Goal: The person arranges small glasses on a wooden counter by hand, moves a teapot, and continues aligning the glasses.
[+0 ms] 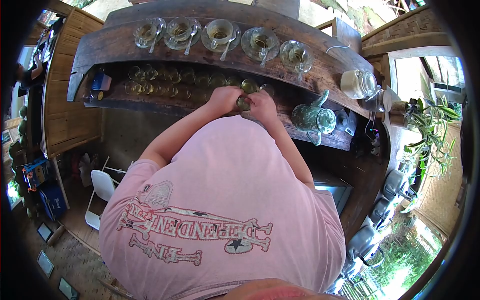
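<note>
Under the wooden counter, my left hand [225,99] reaches onto the lower shelf, its fingers curled at the left side of a small drinking glass [243,104]. From the other side my right hand [262,105] closes on the same glass, so it sits between the two hands. Just beyond my fingers stands another glass [249,85], and one more glass [267,90] is behind the right hand. Rows of clear glasses [187,76] line the shelf to the left. My fingertips are partly hidden.
On the counter [345,70] stand several glass cups on saucers [260,44] with spoons. A lidded glass jar [358,83] is at the right end. To the right of my hands is a green speckled pot [314,119]. A white folding chair [102,185] stands at left.
</note>
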A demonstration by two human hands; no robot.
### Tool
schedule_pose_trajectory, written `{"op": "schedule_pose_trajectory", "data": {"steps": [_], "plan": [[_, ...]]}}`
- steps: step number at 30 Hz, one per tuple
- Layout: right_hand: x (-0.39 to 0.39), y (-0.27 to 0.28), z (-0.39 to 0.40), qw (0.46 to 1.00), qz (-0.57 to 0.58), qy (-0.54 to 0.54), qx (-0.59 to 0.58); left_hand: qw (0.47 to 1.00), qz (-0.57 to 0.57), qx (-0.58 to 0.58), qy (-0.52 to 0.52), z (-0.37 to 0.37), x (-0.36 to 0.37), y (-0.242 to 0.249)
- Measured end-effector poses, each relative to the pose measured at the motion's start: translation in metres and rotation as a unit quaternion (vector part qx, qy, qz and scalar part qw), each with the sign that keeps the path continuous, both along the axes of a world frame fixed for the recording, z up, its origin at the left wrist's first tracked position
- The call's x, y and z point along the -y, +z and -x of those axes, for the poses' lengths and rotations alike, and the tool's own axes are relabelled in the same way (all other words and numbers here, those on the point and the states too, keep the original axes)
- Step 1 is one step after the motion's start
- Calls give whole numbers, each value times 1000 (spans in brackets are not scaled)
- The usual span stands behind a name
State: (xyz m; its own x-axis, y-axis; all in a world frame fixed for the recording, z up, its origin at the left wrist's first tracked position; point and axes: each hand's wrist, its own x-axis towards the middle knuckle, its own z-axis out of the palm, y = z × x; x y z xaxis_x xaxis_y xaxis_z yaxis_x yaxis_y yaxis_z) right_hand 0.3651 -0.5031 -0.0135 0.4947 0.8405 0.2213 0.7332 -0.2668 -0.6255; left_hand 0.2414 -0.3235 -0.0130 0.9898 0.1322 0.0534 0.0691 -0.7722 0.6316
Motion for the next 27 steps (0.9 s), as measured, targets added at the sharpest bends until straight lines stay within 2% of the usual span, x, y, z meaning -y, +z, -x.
{"op": "schedule_pose_trajectory", "data": {"steps": [2,4,8,10,16,17,19,22,26,27], "plan": [[1,-5,-2,999,32,18,-2,1000,11,-4,-3,-1,0,3],[0,5,-4,1000,13,-18,7,1000,2,-7,-2,0,-1,2],[0,2,-2,999,-36,-15,10,1000,-6,-18,-12,0,-2,0],[1,-2,0,999,33,39,-4,1000,0,-14,-11,0,-1,-1],[-1,9,0,999,-8,-28,16,1000,-7,-18,-4,0,-1,2],[0,4,0,999,-8,-29,16,1000,-12,-29,-6,0,0,4],[2,-3,0,999,32,39,10,1000,-1,-16,-8,0,0,1],[3,0,-2,1000,14,-13,19,1000,4,-16,-4,-1,-1,2],[1,-2,-2,1000,-12,-23,-1,1000,-6,-28,-10,-1,-1,2],[1,-4,-1,1000,22,4,7,1000,-6,-27,-11,-1,-1,4]]}}
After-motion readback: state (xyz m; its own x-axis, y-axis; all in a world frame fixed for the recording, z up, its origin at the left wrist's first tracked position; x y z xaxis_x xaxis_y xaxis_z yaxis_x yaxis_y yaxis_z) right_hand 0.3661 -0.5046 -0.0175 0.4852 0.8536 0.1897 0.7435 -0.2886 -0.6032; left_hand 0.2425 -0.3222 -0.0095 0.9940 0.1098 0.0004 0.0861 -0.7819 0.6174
